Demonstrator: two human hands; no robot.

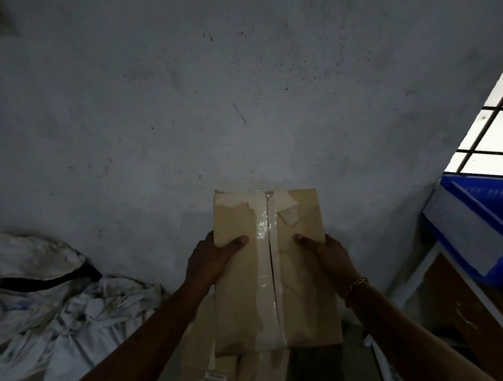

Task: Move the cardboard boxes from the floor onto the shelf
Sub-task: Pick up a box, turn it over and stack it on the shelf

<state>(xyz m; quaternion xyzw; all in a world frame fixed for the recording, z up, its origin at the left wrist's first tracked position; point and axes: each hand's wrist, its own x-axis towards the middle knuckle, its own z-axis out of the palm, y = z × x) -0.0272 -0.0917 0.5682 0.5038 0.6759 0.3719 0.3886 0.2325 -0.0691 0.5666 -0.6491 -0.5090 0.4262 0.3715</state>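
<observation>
I hold a brown cardboard box (294, 296) in front of me, its top seam taped with clear tape and partly torn. My left hand (210, 261) grips its left edge, thumb on top. My right hand (328, 257), with a gold bracelet at the wrist, grips the right edge. More cardboard boxes (201, 361) lie below the held one on the floor. The white shelf (415, 277) stands at the right, with brown cardboard on a lower level.
A blue plastic crate (474, 230) sits on top of the shelf at the right, under a barred window (502, 117). Crumpled white sacks (46, 292) are piled at the lower left. A grey stained wall (221, 85) faces me.
</observation>
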